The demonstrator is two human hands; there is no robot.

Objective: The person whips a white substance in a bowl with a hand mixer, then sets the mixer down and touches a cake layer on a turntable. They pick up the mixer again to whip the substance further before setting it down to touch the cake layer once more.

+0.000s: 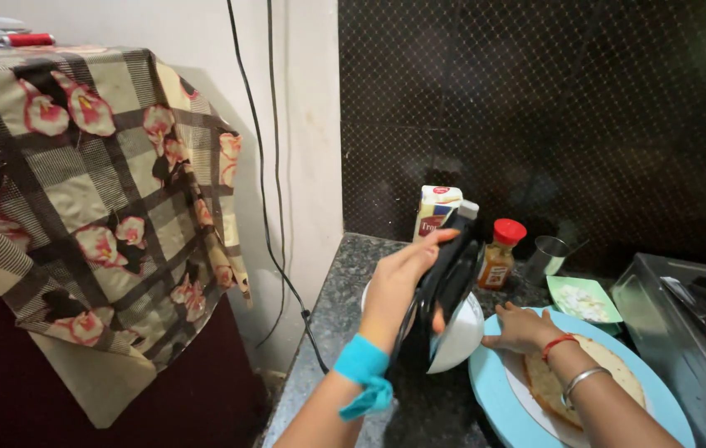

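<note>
Cloth [95, 191] with a check and pink flower print hangs over a cabinet at the far left, and two dark cables [266, 166] run down the pale wall beside it to the granite counter [344, 282]. My left hand [398, 278], a turquoise band at the wrist, is closed around a black flat tool [448, 278] that I hold upright and tilted over a white bowl [461, 336]; my fingers wrap its top edge and my thumb shows below. What the tool is I cannot tell, nor whether anything lies in the bowl. Behind them stand a white carton [436, 207], a small jar with a red lid [500, 253] and a steel cup [548, 257]. My right hand [523, 328] lies open, fingers spread and pressing flat on the flatbread [593, 373], holding nothing. The flatbread rests on a white plate on a light blue tray [494, 390], looks browned and whole, with no filling on it yet. A green dish [581, 300] of white pieces waits just beyond, seemingly untouched. A steel sink [685, 315] sits far right.
</note>
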